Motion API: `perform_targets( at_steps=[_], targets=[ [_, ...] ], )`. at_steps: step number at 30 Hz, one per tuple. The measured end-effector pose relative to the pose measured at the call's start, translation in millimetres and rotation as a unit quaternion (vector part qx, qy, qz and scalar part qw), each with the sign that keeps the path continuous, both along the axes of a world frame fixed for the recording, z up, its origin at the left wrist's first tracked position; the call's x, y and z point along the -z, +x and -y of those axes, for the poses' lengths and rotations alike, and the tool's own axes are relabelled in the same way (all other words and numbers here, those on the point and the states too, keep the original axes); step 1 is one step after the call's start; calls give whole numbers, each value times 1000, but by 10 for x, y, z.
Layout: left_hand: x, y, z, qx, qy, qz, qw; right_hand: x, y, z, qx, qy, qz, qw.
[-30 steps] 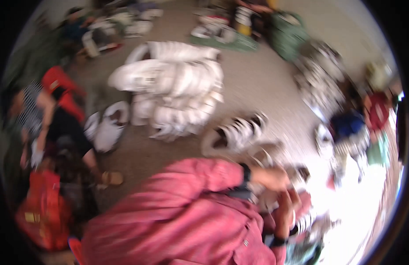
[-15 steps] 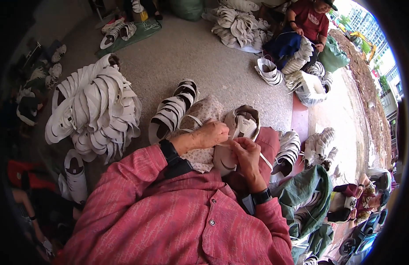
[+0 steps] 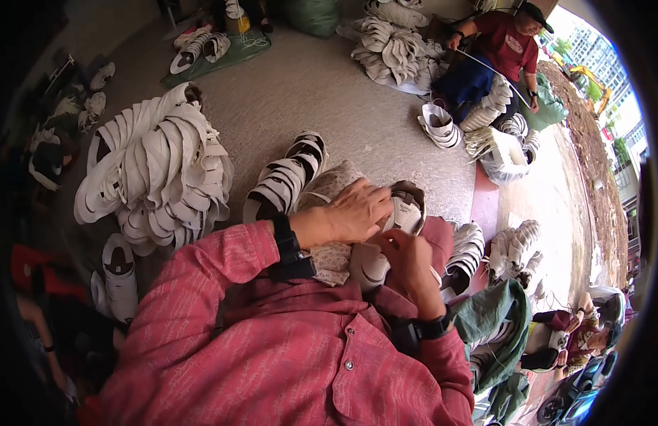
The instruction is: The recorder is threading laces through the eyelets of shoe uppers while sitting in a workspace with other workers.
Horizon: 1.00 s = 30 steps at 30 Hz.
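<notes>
A beige-white shoe upper (image 3: 370,267) lies across my lap, its dark-lined collar pointing away from me. My left hand (image 3: 359,211) is over its left side, fingers bent around the edge, the thumb side toward the middle. Close by on the right, my right hand (image 3: 410,257) is closed in a pinch at the lacing area. A white shoelace (image 3: 436,275) shows beside it; the fingertips and the pinched part are hidden. A floral cloth (image 3: 332,261) covers my left thigh under the upper.
A large heap of white shoe uppers (image 3: 166,170) stands on the left. A nested row of uppers (image 3: 286,174) lies ahead of my knees, another (image 3: 465,255) on the right by a green sack (image 3: 496,319). A co-worker (image 3: 503,57) sits at the far right, stretching a white lace.
My left hand has opened from a fist and come down over the upper. My right hand has turned inward over the lacing. The co-worker's hands have spread apart along the lace.
</notes>
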<state>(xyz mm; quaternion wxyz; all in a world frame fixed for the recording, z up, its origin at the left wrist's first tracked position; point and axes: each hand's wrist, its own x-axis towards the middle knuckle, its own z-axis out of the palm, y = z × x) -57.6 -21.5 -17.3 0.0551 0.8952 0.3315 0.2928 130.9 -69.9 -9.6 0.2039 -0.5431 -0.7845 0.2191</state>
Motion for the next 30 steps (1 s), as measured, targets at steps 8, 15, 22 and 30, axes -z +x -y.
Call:
perform_targets(
  at_steps=[8, 15, 22, 30],
  targets=[
    [-280, -80, -341, 152, -240, -125, 951, -58, 115, -311, -68, -24, -122, 990],
    [-57, -42, -419, 203, -249, -13, 947, -5, 132, -394, -99, -20, -86, 991],
    [-48, -64, -372, 205, -339, 43, 917, -58, 160, -433, -161, 96, -48, 981],
    [-146, 239, -93, 30, -261, -83, 961, -320, 987, -464, 149, -159, -182, 959]
  ],
)
